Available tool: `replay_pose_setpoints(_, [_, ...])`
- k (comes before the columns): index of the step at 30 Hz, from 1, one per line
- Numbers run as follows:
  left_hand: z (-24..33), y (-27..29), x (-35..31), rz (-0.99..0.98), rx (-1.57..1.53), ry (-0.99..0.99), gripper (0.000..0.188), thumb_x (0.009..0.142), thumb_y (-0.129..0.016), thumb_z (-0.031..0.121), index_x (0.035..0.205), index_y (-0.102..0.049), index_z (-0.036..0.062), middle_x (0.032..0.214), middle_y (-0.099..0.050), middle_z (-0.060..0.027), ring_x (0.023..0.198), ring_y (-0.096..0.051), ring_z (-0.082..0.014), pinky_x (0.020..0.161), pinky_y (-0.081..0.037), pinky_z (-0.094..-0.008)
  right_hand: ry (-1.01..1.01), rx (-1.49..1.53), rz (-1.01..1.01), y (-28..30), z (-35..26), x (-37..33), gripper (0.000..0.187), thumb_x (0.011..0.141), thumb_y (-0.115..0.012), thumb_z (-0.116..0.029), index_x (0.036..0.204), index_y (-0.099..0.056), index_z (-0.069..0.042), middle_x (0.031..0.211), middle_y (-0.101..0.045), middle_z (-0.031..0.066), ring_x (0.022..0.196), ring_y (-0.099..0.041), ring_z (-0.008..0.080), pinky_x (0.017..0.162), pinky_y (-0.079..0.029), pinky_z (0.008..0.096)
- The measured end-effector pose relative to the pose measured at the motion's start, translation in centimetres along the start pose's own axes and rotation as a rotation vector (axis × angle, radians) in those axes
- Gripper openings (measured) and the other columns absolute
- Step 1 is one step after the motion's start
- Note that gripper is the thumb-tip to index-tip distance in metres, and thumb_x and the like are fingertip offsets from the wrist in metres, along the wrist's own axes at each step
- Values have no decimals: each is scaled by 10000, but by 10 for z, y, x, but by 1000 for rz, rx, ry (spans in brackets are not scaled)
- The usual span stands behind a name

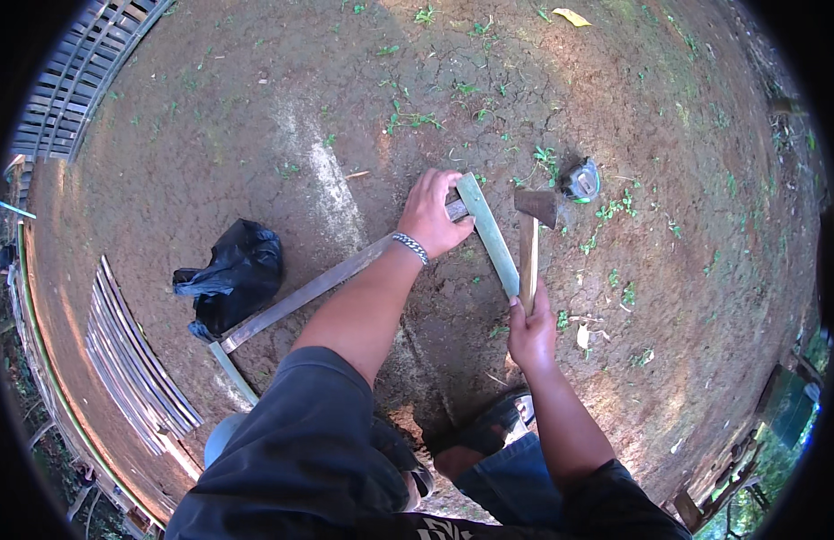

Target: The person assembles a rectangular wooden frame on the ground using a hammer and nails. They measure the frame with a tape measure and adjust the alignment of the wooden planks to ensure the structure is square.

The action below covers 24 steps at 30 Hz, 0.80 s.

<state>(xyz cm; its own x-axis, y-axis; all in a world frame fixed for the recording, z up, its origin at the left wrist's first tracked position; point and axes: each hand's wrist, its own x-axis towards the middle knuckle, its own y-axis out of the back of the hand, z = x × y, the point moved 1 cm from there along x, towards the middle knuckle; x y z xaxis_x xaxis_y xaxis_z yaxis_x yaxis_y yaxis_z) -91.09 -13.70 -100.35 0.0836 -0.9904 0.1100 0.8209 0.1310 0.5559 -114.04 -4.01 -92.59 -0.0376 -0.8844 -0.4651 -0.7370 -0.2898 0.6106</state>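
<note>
Cracked brown dirt ground (255,162) under my long, flat, wood-looking grey bar (318,286), far end meeting a smooth, flat pale-green strip (493,236), with a wooden-handled, dark metal-headed hatchet (528,247) just right. My left hand (432,216) is clamped on the bar at that corner, my right hand (532,335) round the handle; step looks like holding the corner together, next move likely needing steady left pressure.
</note>
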Motion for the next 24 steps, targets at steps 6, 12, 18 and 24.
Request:
replay_pose_setpoints(6, [8, 2, 0, -16, 83, -17, 749, 690, -782, 167, 1381, -509, 75, 1290, -527, -177, 1253, -496, -367, 1106, -413, -442, 3, -4, 19, -13, 20, -1, 547, 988, -596, -154, 1479, -407, -6, 1072, -684, 257, 985, -684, 332, 862, -531, 401])
replay_pose_setpoints(12, [-5, -5, 3, 22, 80, -41, 452, 845, -697, 150, 1281, -625, 52, 1263, -606, -161, 1186, -548, -354, 1049, -444, -433, 93, 50, 44, -27, 43, 6, 561, 985, -598, -173, 1484, -404, -7, 1147, -668, 298, 1077, -683, 393, 919, -523, 429])
replay_pose_setpoints(18, [-4, -15, 10, 151, 74, 68, 250, 890, -700, 171, 1117, -735, 73, 1108, -690, -120, 1059, -618, -312, 954, -492, -400, -68, 100, -43, -18, 27, 8, 564, 985, -601, -176, 1488, -403, -14, 1085, -694, 237, 975, -705, 307, 879, -530, 387])
replay_pose_setpoints(24, [-2, -17, 11, 188, 79, 87, 211, 874, -717, 165, 1066, -759, 89, 1049, -704, -113, 999, -638, -306, 909, -514, -394, -104, 194, -55, -20, 36, 12, 569, 980, -613, -176, 1488, -408, -21, 964, -699, 166, 839, -681, 210, 801, -531, 346])
